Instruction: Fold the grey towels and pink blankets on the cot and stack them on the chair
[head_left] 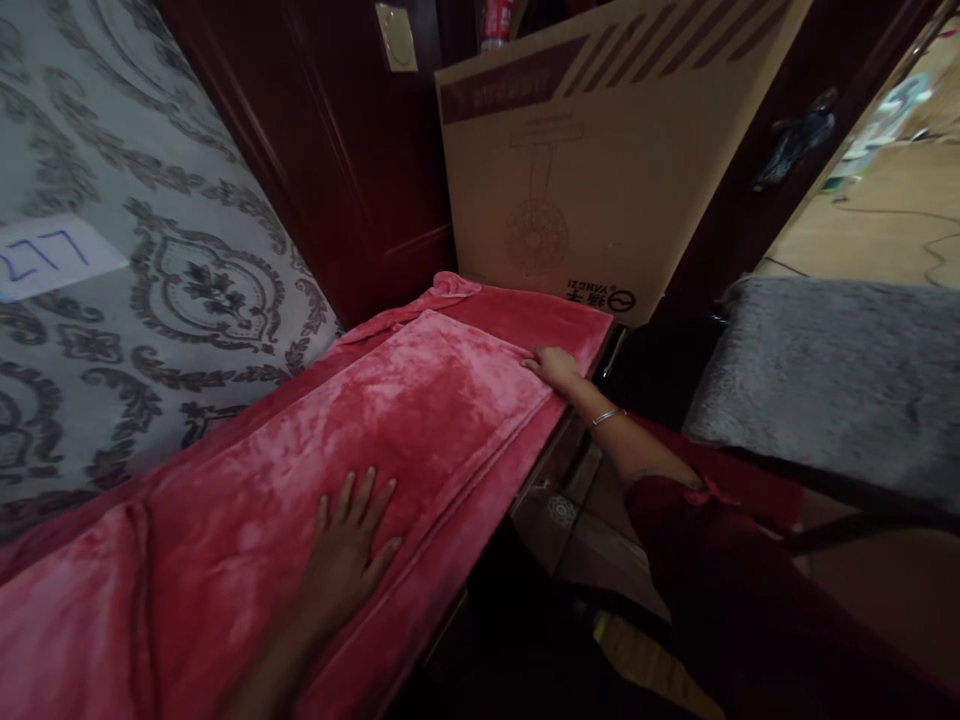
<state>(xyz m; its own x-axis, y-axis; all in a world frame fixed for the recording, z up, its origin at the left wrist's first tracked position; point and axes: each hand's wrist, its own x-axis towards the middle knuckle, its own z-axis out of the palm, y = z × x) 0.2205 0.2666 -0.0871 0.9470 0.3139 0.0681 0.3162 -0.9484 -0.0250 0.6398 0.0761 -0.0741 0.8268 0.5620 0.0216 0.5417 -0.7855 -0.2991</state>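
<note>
A long folded pink plush blanket lies over a bed or bench top, with more red-pink plush cloth under it and past its far end. My left hand rests palm down on the blanket's middle, fingers spread. At the far right corner, my right hand has its fingers bent over the blanket's edge and seems to grip it; the fingertips are partly hidden. A silver bangle circles that wrist.
A large cardboard box stands behind the far end, against dark red wood panelling. Patterned wallpaper borders the left side. To the right are a grey fluffy-covered seat and a door handle. Another carton sits below the edge.
</note>
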